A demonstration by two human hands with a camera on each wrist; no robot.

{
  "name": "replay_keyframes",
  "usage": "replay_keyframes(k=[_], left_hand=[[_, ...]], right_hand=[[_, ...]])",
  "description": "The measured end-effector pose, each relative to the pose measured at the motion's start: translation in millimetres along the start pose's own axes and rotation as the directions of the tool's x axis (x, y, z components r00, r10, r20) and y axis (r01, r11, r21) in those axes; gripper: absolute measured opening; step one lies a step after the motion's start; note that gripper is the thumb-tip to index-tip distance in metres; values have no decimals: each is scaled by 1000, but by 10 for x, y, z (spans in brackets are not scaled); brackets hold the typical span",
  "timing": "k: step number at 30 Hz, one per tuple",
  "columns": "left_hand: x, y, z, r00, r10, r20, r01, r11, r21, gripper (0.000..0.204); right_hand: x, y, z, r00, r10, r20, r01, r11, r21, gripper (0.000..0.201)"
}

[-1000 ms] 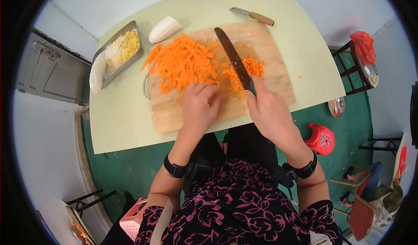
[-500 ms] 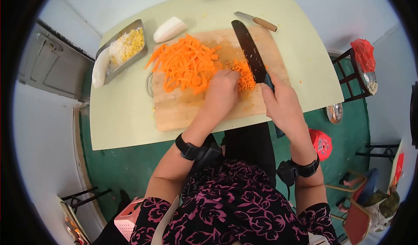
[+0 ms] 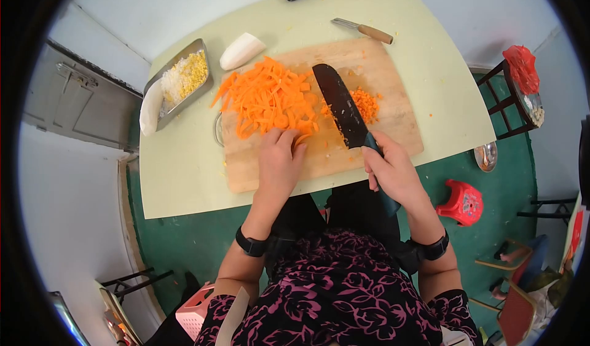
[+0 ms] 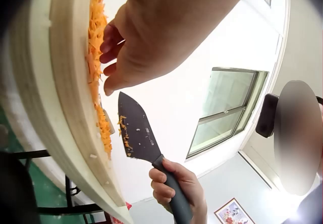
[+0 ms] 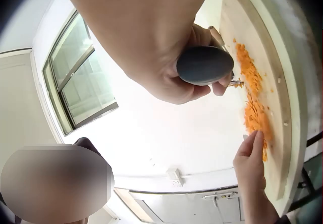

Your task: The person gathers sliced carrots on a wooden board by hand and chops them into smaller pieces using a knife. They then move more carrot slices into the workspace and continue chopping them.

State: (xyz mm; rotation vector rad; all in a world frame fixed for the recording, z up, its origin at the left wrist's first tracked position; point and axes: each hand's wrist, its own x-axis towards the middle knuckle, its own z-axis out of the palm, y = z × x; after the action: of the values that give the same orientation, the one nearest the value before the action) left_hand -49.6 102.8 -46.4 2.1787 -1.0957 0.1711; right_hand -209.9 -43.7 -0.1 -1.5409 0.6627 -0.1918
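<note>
My right hand (image 3: pixel 393 168) grips the dark handle of a kitchen knife (image 3: pixel 341 106). Its broad black blade, with orange bits stuck to it in the left wrist view, is over the wooden cutting board (image 3: pixel 329 158). Carrot strips (image 3: pixel 264 97) are heaped left of the blade, and finely chopped carrot (image 3: pixel 365 105) lies mostly to its right, partly hidden by it. At the heap's near edge, my left hand (image 3: pixel 278 165) has bent fingers and pinches a few strips between thumb and fingers. In the right wrist view, the left fingertips reach the orange pile.
A metal tray (image 3: pixel 184 106) holds yellow and white chopped food, with a peeled white radish (image 3: pixel 149 109) across its edge. Another white radish piece (image 3: pixel 242 51) lies behind the board. A wooden-handled peeler (image 3: pixel 373 34) is at the back right. A red stool (image 3: pixel 462 203) stands on the floor.
My left hand went right to the chopped carrot, then came back left to the strips. The knife swung right, then returned left between the two piles, its blade showing broader.
</note>
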Motion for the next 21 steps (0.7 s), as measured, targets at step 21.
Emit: replay_keyframes(k=[21], left_hand=[[296, -86, -105, 966, 228, 121, -237, 969, 65, 20]], right_hand=[[93, 54, -98, 994, -90, -60, 93, 994, 60, 18]])
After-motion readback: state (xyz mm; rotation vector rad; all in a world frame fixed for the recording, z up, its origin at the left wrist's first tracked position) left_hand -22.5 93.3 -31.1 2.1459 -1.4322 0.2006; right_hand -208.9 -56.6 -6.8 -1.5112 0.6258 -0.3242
